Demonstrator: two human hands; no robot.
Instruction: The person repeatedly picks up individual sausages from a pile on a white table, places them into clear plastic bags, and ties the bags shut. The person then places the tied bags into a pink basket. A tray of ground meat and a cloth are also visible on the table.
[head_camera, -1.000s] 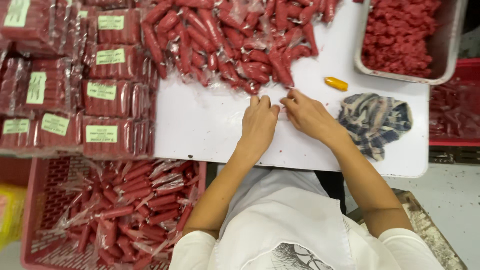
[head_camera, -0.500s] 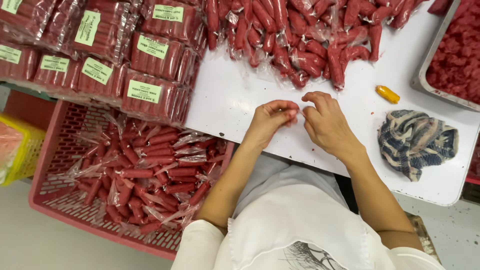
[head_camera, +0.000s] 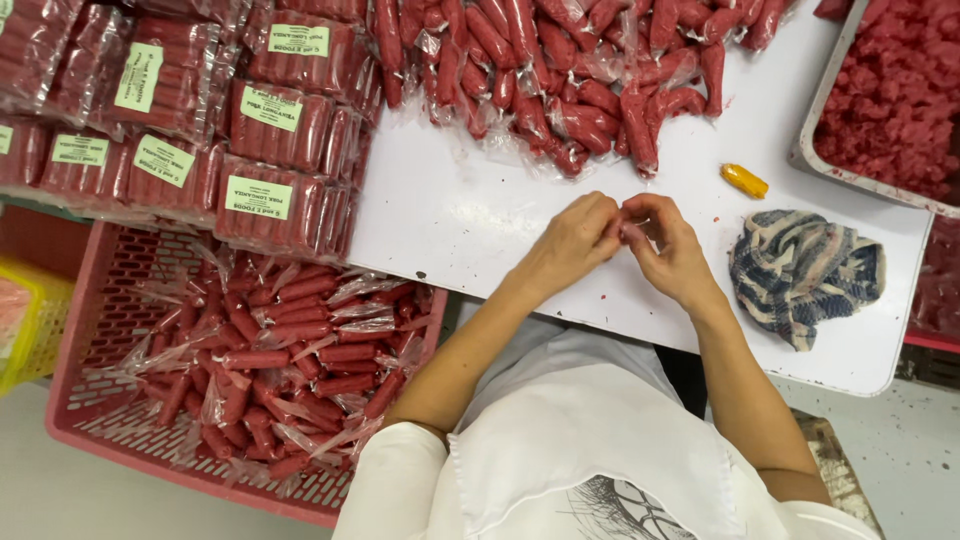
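Note:
My left hand (head_camera: 575, 240) and my right hand (head_camera: 672, 248) meet fingertip to fingertip over the white table (head_camera: 450, 220), near its front edge. Both pinch one small pinkish piece between them; it is too small to tell what it is. Just beyond the hands lies a heap of red sausages in clear wrap (head_camera: 560, 70). A small orange piece (head_camera: 744, 181) lies on the table to the right of the hands.
A striped blue cloth (head_camera: 800, 270) is bunched at the right. A metal tray of red minced meat (head_camera: 812, 130) stands at the far right. Labelled packs of sausages (head_camera: 270, 125) are stacked at the left. Below them is a pink basket (head_camera: 95, 330) holding wrapped sausages.
My hands stay together, working the small piece with the fingertips. The view has swung left and down, so more of the pink basket shows.

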